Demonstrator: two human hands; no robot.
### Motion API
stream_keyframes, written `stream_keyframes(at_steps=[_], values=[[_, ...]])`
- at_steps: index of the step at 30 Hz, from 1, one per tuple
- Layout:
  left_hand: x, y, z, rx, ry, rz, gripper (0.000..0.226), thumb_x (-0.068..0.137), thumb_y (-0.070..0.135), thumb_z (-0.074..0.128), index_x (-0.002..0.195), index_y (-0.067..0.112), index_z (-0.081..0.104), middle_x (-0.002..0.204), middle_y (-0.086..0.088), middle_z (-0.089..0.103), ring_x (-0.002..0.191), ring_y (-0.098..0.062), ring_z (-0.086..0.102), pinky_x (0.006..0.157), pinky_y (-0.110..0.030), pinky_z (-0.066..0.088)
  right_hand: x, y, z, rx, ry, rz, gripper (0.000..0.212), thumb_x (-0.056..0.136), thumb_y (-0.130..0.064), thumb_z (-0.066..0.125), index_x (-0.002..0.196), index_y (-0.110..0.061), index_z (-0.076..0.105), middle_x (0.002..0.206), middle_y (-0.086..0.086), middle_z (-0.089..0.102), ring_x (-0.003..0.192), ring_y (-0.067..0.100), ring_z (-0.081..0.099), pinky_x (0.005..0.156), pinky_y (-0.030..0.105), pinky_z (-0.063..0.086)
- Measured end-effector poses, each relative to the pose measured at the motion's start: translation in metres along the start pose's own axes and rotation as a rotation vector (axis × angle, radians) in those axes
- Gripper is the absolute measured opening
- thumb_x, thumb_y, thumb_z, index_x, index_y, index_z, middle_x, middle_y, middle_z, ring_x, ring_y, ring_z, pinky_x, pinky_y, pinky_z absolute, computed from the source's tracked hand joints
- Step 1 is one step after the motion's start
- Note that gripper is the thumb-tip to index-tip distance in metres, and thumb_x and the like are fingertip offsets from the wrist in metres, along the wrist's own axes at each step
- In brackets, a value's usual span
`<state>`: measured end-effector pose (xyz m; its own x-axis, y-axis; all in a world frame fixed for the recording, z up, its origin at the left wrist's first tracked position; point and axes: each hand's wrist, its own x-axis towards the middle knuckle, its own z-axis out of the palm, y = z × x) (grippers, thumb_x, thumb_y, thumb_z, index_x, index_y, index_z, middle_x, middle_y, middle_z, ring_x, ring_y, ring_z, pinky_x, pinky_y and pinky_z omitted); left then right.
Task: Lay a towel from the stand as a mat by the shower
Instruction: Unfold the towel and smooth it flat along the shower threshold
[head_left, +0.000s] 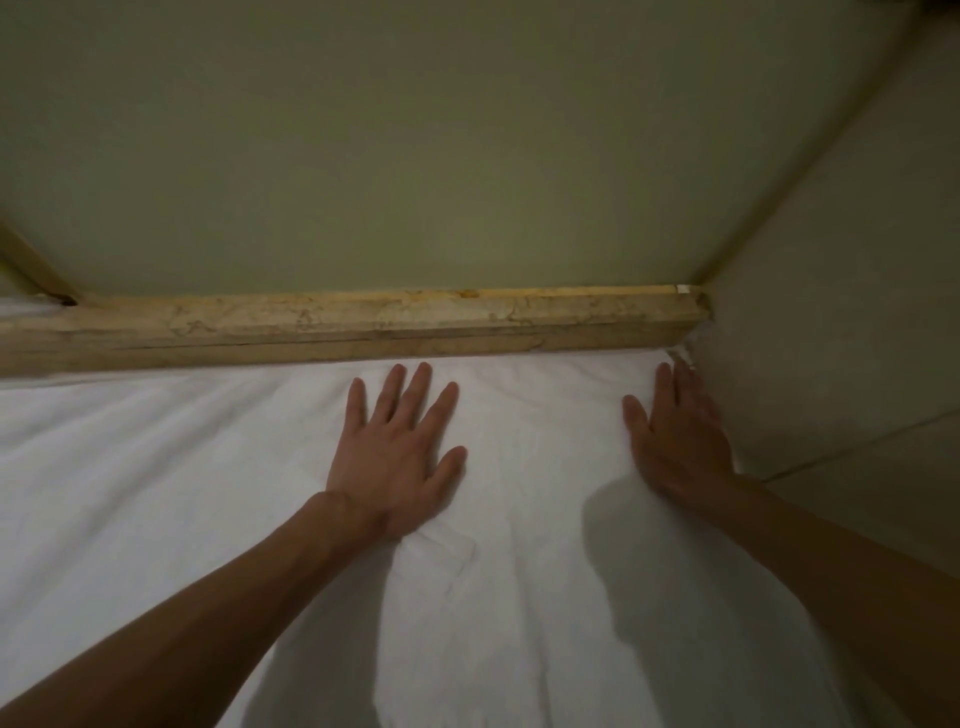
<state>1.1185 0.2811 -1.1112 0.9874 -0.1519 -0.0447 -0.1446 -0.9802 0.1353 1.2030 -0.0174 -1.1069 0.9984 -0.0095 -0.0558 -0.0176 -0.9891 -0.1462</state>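
A white towel lies spread flat on the floor, its far edge along the marble shower curb. My left hand presses flat on the towel near the curb, fingers straight and spread. My right hand lies flat on the towel's right edge, fingertips at the corner where the curb meets the wall. The towel runs out of view at the left and bottom.
Beyond the curb is the pale shower floor. A tiled wall rises on the right, tight against the towel's edge. A second curb piece angles away at the far left.
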Motion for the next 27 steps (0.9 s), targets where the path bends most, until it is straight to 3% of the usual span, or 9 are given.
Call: stream_keyframes(at_steps=[5, 14, 27], values=[[0.002, 0.002, -0.001, -0.001, -0.024, -0.004, 0.072, 0.087, 0.065, 0.001, 0.150, 0.032, -0.010, 0.158, -0.004, -0.015, 0.143, -0.024, -0.022, 0.114, -0.054, -0.011, -0.002, -0.001, -0.007, -0.062, -0.029, -0.033, 0.067, 0.098, -0.044, 0.030, 0.149, -0.005, 0.014, 0.158, 0.019, 0.007, 0.146, 0.030, 0.006, 0.118, 0.040, 0.006], [-0.028, 0.035, -0.010, -0.059, -0.043, 0.040, 0.074, 0.085, 0.064, 0.004, 0.150, 0.031, -0.011, 0.158, -0.006, -0.017, 0.142, -0.026, -0.023, 0.112, -0.055, -0.016, -0.063, -0.031, -0.008, -0.031, -0.029, -0.341, 0.064, 0.099, -0.041, 0.034, 0.150, -0.007, 0.015, 0.158, 0.017, 0.004, 0.147, 0.027, 0.002, 0.116, 0.030, -0.005], [-0.047, 0.065, 0.000, 0.029, -0.094, 0.080, 0.076, 0.083, 0.066, 0.002, 0.149, 0.032, -0.012, 0.158, -0.010, -0.015, 0.143, -0.031, -0.020, 0.109, -0.060, -0.015, -0.089, -0.032, 0.010, -0.139, -0.070, -0.329, 0.067, 0.096, -0.054, 0.020, 0.152, -0.021, 0.002, 0.160, 0.009, -0.004, 0.147, 0.024, -0.007, 0.118, 0.040, -0.005]])
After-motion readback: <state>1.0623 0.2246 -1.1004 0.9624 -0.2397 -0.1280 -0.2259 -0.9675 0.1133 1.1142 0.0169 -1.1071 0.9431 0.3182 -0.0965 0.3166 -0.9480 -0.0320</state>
